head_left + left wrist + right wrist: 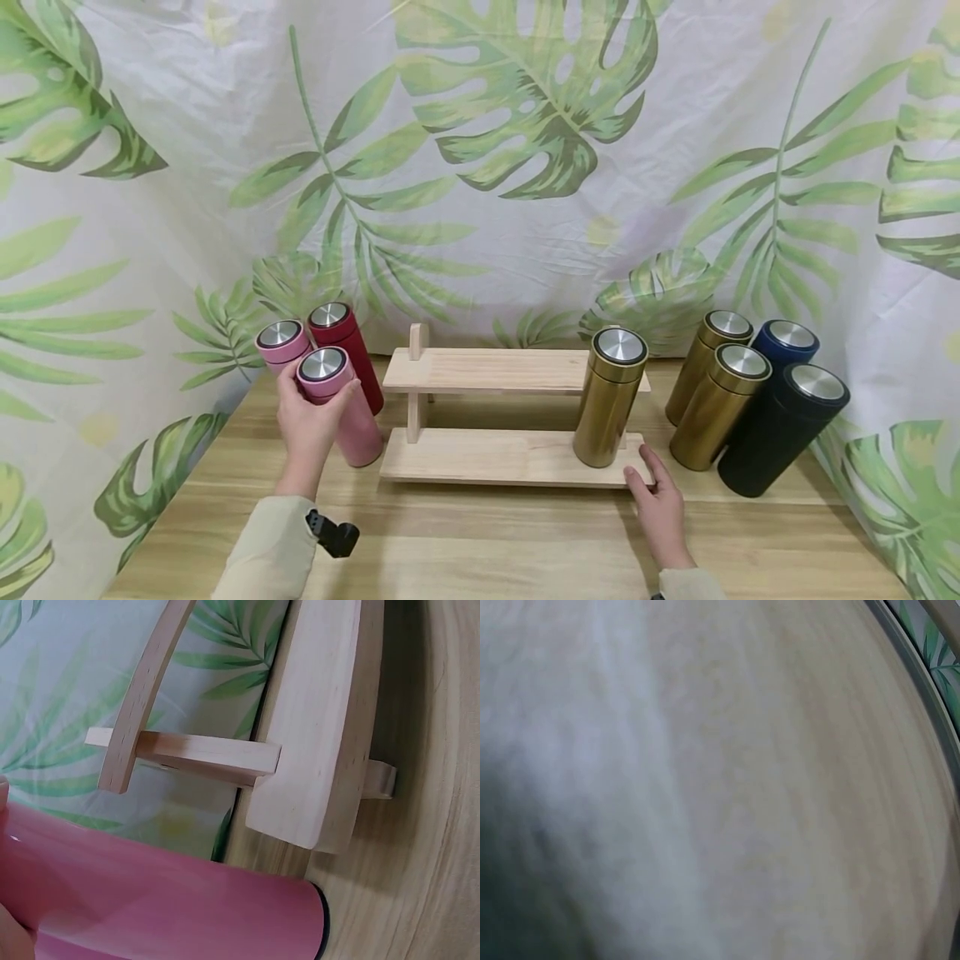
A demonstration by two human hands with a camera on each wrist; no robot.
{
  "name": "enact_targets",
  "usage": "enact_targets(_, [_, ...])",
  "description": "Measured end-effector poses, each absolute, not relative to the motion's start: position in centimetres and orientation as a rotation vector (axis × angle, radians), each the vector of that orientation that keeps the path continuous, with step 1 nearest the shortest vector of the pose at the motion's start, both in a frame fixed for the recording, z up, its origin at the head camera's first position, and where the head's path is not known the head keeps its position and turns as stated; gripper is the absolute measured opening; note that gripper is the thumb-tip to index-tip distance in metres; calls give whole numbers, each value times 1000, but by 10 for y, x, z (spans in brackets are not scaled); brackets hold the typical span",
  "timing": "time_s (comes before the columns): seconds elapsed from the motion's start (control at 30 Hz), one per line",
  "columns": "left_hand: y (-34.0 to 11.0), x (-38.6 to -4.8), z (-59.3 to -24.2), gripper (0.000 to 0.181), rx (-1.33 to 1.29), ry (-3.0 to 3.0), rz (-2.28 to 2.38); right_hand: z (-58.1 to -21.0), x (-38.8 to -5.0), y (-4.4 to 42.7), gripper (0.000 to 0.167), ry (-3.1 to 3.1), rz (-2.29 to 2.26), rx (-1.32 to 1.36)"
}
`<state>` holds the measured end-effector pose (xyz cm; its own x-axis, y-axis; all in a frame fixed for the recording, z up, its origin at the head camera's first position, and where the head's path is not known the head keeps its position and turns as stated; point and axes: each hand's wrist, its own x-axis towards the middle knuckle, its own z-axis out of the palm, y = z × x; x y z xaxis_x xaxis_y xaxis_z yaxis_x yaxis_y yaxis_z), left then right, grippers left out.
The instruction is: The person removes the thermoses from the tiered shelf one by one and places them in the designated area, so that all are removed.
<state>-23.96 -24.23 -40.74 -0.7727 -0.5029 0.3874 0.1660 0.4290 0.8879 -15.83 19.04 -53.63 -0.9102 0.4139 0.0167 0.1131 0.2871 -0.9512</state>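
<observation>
My left hand (311, 425) grips a pink thermos bottle (360, 433) near its silver-topped lid, just left of the wooden two-tier shelf (487, 457). In the left wrist view the pink bottle's (172, 892) dark-rimmed base is beside the shelf's end (292, 787); whether it touches the table I cannot tell. My right hand (663, 508) touches the front right corner of the lower board with thumb and fingers extended. A gold thermos bottle (606, 417) stands upright on that board's right part. The right wrist view shows blurred wood grain, with no hand discernible.
Behind my left hand stand another pink bottle (279, 337) and a red bottle (348, 342). Right of the shelf are two gold bottles (712, 417), a blue bottle (783, 342) and a black bottle (780, 425). A leaf-patterned cloth (510, 250) hangs behind the wooden table (480, 542).
</observation>
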Motion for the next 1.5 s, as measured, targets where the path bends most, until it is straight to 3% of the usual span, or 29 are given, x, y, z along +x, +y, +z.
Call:
enact_targets(0.8, [-239, -235, -391, 92, 209, -1892, -1482, -535, -158, 190, 50, -2301, 1670, -488])
enact_targets(1.13, [-200, -224, -361, 81, -204, -1697, -1397, -534, -158, 190, 51, -2288, 1692, -499])
enact_targets(1.5, [-151, -211, -351, 70, -465, -1742, -1461, -535, -158, 190, 50, -2284, 1665, -487])
